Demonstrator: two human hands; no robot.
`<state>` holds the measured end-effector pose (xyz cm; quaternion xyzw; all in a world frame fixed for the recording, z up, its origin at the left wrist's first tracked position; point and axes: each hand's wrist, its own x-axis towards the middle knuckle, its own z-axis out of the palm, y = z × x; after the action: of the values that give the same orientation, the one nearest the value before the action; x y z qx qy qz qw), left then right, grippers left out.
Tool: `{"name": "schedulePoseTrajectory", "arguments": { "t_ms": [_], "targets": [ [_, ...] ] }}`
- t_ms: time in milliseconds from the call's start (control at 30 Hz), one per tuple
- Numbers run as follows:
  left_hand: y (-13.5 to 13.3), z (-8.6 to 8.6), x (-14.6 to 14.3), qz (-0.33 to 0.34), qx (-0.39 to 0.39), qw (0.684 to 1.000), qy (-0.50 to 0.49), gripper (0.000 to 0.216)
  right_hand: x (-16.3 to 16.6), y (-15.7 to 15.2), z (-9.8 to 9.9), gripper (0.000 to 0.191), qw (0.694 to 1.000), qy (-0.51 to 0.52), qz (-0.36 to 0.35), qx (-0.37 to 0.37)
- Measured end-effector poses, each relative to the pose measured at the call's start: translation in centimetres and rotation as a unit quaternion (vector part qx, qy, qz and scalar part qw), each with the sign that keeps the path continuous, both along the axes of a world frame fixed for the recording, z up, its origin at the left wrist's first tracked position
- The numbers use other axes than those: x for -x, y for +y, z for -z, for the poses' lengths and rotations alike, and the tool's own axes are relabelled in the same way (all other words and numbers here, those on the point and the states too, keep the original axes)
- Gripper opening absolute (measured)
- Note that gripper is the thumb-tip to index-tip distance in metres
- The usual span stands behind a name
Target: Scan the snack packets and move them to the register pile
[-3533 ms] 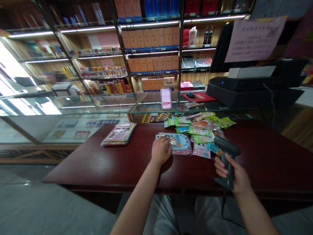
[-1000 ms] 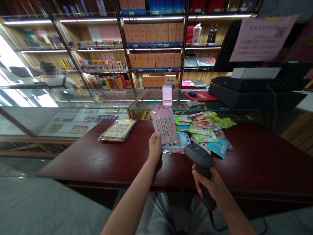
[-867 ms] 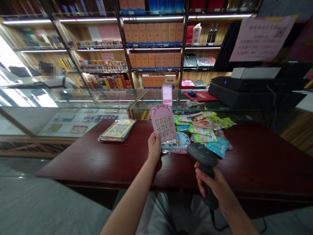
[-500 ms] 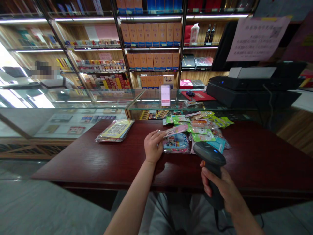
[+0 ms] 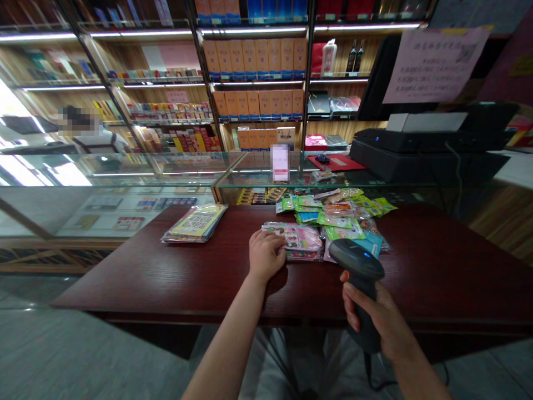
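Observation:
My left hand (image 5: 266,254) rests on the dark red table (image 5: 175,272), fingers curled onto the near edge of a pink sticker pack (image 5: 298,238) that lies flat on a small pile. My right hand (image 5: 377,316) grips the handle of a dark grey barcode scanner (image 5: 357,266), whose head points toward the packs. Behind the pile lies a spread of several green, blue and pink packets (image 5: 339,214). A separate stack of sticker sheets (image 5: 195,222) lies to the left.
A glass display counter (image 5: 166,172) runs behind the table, with a black printer (image 5: 420,147) on its right part. Shelves of orange boxes (image 5: 258,83) fill the back wall. A person (image 5: 94,139) stands far left behind the glass.
My left hand held the pink pack upright in front of the scanner, then tipped it over and laid it flat on the pile. The scanner has shifted slightly right.

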<state>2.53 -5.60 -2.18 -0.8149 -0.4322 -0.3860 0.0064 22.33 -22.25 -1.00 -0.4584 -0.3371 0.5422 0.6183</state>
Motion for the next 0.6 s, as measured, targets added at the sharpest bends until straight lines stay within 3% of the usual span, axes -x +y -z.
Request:
{"name": "schedulePoseTrajectory", "arguments": {
  "t_ms": [333, 500, 600],
  "targets": [
    [0.4, 0.5, -0.3, -0.014, 0.076, 0.996, 0.042, 0.027, 0.3, 0.5, 0.2, 0.037, 1.000, -0.013, -0.010, -0.003],
    [0.0, -0.1, -0.3, -0.078, 0.057, 0.995, 0.022, 0.032, 0.6, 0.5, 0.2, 0.038, 1.000, -0.019, -0.012, -0.001],
    [1.1, -0.8, 0.9, -0.162, 0.059, 0.984, 0.033, 0.039, 0.9, 0.4, 0.1, 0.042, 1.000, -0.022, -0.004, 0.014]
  ]
}}
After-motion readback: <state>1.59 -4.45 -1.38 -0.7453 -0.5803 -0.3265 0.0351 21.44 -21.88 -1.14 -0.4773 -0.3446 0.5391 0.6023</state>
